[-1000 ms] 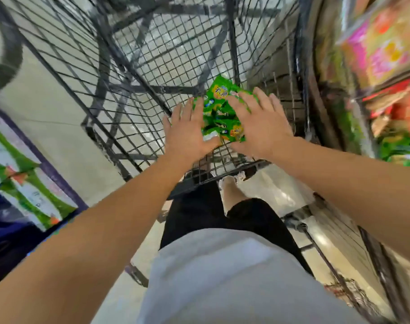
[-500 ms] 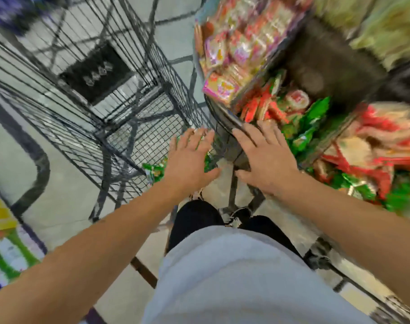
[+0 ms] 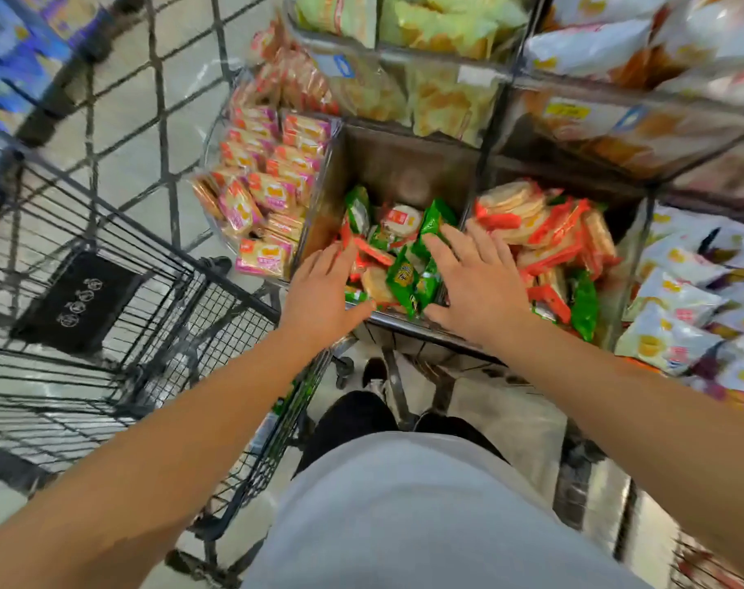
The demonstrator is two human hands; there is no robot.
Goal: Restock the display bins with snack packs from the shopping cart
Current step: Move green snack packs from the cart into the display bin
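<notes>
Shop aisle, pale tiled floor (image 3: 119, 121), with wire display bins stacked on the right and a cart on the left. Green packs (image 3: 406, 278) lie in the middle bin (image 3: 404, 163), mixed with red-and-white packs and one round white one, between the two hands. Left hand (image 3: 323, 297) has its fingers straight and spread over the bin's near left corner; right hand (image 3: 476, 282) is likewise flat and spread over the near right. Neither pinches anything that shows, though the palms hide what lies under them.

My reading: the step in hand is the drop, a load just let go into the bin. Next calls for pulling both hands clear and turning back to the cart (image 3: 119, 333), if any packs are left there; its visible part shows only mesh and a black sign.

Outward, the left bin holds pink packs (image 3: 268, 193), the right bin red ones (image 3: 544, 231), and white bags (image 3: 680, 299) sit further right.

Half a second ago the hands were over the cart's edge with green packs beneath the left one, short of the bin; now both are over it and the packs are inside.
</notes>
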